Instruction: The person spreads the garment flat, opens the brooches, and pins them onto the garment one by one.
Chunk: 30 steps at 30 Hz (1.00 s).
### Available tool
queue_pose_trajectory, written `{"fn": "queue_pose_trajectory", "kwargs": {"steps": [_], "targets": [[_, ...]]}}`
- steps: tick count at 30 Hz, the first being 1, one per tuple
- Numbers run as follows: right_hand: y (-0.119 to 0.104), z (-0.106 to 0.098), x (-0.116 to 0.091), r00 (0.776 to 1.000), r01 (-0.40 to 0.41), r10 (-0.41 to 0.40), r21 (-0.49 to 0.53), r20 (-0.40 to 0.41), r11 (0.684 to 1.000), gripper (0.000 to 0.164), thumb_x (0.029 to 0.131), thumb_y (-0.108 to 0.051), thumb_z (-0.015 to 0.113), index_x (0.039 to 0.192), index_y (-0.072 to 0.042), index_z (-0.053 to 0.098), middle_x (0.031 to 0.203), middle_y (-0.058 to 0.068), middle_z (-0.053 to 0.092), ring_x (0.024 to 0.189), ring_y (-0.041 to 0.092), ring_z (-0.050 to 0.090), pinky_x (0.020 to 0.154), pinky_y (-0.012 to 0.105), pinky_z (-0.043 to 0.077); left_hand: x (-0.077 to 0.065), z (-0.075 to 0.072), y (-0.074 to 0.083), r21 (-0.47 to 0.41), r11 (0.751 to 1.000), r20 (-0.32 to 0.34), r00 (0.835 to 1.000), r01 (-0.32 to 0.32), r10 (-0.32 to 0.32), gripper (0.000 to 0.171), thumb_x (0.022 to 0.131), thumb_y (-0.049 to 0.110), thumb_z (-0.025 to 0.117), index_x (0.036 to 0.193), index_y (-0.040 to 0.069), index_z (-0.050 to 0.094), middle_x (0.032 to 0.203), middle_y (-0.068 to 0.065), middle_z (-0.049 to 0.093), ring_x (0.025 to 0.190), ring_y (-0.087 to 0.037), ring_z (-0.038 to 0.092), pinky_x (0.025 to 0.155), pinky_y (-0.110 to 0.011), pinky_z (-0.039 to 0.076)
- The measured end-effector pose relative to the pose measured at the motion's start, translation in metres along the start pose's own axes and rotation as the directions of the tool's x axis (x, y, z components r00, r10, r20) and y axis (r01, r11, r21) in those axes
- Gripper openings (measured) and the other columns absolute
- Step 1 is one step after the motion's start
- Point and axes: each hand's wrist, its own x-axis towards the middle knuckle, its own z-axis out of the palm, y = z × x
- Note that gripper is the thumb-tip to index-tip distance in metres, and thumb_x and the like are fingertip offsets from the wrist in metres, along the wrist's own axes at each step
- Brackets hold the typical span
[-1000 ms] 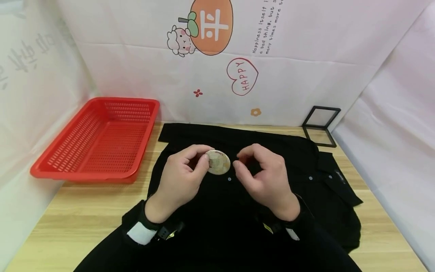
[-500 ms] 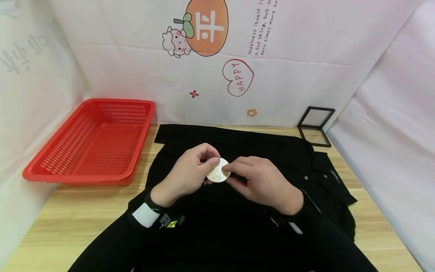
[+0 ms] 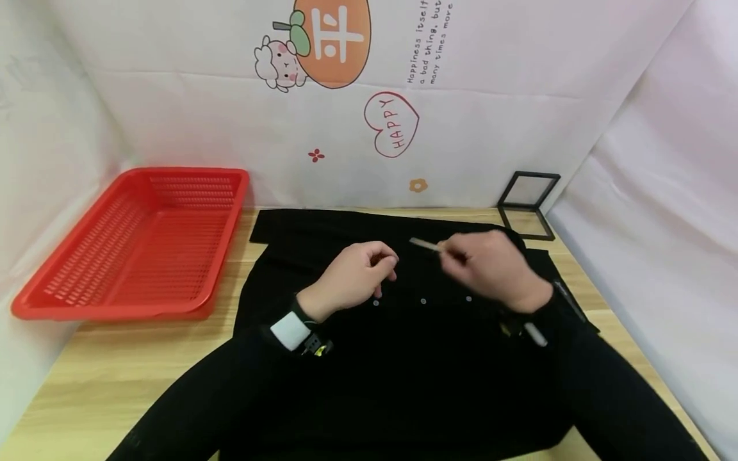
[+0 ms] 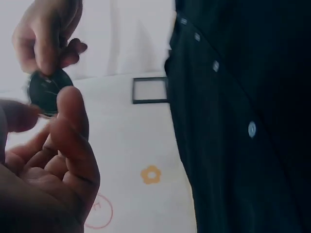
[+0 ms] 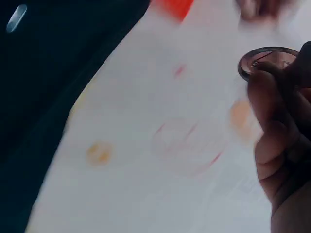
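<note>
My right hand (image 3: 487, 266) pinches a round pin badge (image 3: 425, 244) by its edge, above the black button shirt (image 3: 346, 224) laid over the table. Seen nearly edge-on in the head view, the badge points left. The right wrist view shows it as a disc (image 5: 246, 65) with a thin pin across its back, gripped between thumb and fingers. My left hand (image 3: 354, 275) hovers to the left with loosely bent fingers, apart from the badge in the head view. In the left wrist view, the badge's dark back (image 4: 44, 94) appears right by the left fingertips.
A red plastic basket (image 3: 210, 275) stands at the left of the wooden table (image 3: 132, 371). At the back right is a black open frame stand (image 3: 529, 208). Printed white cloth (image 3: 490, 141) walls in the back and sides.
The badge has gone from my left hand to my right, which has drawn it away to the right. Half a second ago both hands were on it. The head view has shifted slightly.
</note>
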Motion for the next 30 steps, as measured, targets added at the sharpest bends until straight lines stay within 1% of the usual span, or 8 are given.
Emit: {"fn": "queue_pose_trajectory", "kwargs": {"steps": [3, 6, 12, 15, 17, 21, 25, 30], "targets": [[0.045, -0.012, -0.020, 0.975, -0.197, 0.203, -0.075, 0.089, 0.978, 0.009, 0.092, -0.010, 0.067, 0.087, -0.008, 0.074, 0.070, -0.005, 0.065, 0.053, 0.007, 0.053, 0.052, 0.033, 0.046, 0.023, 0.010, -0.003, 0.246, 0.968, 0.030, 0.998, -0.055, 0.049, 0.016, 0.103, 0.019, 0.055, 0.107, 0.014, 0.070, 0.087, 0.005, 0.066, 0.066, -0.013, 0.061, 0.069, -0.030, 0.050], [0.084, -0.019, -0.043, 0.914, -0.331, 0.358, -0.158, 0.193, 0.930, 0.010, 0.096, -0.012, 0.068, 0.092, -0.007, 0.076, 0.069, -0.007, 0.063, 0.059, 0.011, 0.057, 0.059, 0.038, 0.047, 0.046, 0.024, -0.005, 0.429, 0.895, 0.088, 0.992, -0.121, 0.092, 0.018, 0.103, 0.017, 0.055, 0.111, 0.014, 0.071, 0.093, 0.005, 0.067, 0.073, -0.009, 0.058, 0.079, -0.028, 0.048], [0.136, -0.015, -0.077, 0.769, -0.495, 0.537, -0.209, 0.347, 0.843, 0.025, 0.103, -0.019, 0.058, 0.097, -0.004, 0.077, 0.075, -0.002, 0.067, 0.067, 0.016, 0.061, 0.067, 0.042, 0.048, 0.088, 0.058, -0.007, 0.557, 0.818, 0.172, 0.984, -0.140, 0.050, 0.025, 0.106, 0.020, 0.051, 0.119, 0.011, 0.070, 0.113, -0.001, 0.068, 0.096, -0.012, 0.063, 0.088, -0.028, 0.048], [0.149, -0.009, -0.086, 0.695, -0.593, 0.608, -0.173, 0.384, 0.786, 0.027, 0.104, -0.021, 0.057, 0.099, -0.003, 0.076, 0.078, 0.000, 0.069, 0.070, 0.017, 0.064, 0.070, 0.044, 0.049, 0.106, 0.075, -0.009, 0.597, 0.788, 0.204, 0.979, -0.149, 0.030, 0.026, 0.107, 0.022, 0.049, 0.105, 0.011, 0.072, 0.098, -0.001, 0.068, 0.086, -0.013, 0.063, 0.083, -0.027, 0.048], [0.154, -0.003, -0.089, 0.664, -0.636, 0.635, -0.149, 0.396, 0.758, 0.027, 0.104, -0.021, 0.057, 0.100, -0.002, 0.076, 0.079, 0.001, 0.070, 0.072, 0.019, 0.065, 0.073, 0.045, 0.049, 0.116, 0.086, -0.013, 0.624, 0.765, 0.218, 0.976, -0.158, 0.024, 0.029, 0.107, 0.023, 0.049, 0.090, 0.013, 0.070, 0.083, 0.001, 0.064, 0.074, -0.012, 0.060, 0.075, -0.026, 0.048], [0.165, 0.004, -0.092, 0.652, -0.658, 0.649, -0.132, 0.392, 0.742, 0.027, 0.104, -0.021, 0.057, 0.099, -0.002, 0.076, 0.078, 0.001, 0.069, 0.072, 0.020, 0.065, 0.073, 0.044, 0.047, 0.137, 0.102, -0.017, 0.673, 0.724, 0.207, 0.978, -0.150, 0.011, 0.034, 0.107, 0.024, 0.049, 0.077, 0.015, 0.064, 0.071, 0.002, 0.057, 0.066, -0.011, 0.056, 0.066, -0.025, 0.046], [0.172, 0.008, -0.093, 0.664, -0.646, 0.646, -0.146, 0.377, 0.750, 0.028, 0.105, -0.021, 0.055, 0.095, -0.004, 0.075, 0.075, 0.000, 0.067, 0.071, 0.020, 0.062, 0.070, 0.043, 0.044, 0.167, 0.118, -0.019, 0.693, 0.714, 0.148, 0.989, -0.104, 0.000, 0.029, 0.105, 0.026, 0.054, 0.081, 0.015, 0.067, 0.075, 0.002, 0.060, 0.070, -0.011, 0.059, 0.067, -0.024, 0.048], [0.172, 0.012, -0.089, 0.645, -0.656, 0.661, -0.164, 0.384, 0.736, 0.027, 0.104, -0.020, 0.055, 0.096, -0.004, 0.075, 0.075, 0.000, 0.067, 0.073, 0.022, 0.062, 0.074, 0.044, 0.045, 0.194, 0.139, -0.025, 0.717, 0.695, 0.085, 0.996, -0.044, -0.025, 0.024, 0.102, 0.031, 0.059, 0.086, 0.017, 0.071, 0.086, 0.003, 0.064, 0.081, -0.012, 0.062, 0.074, -0.026, 0.050]]}}
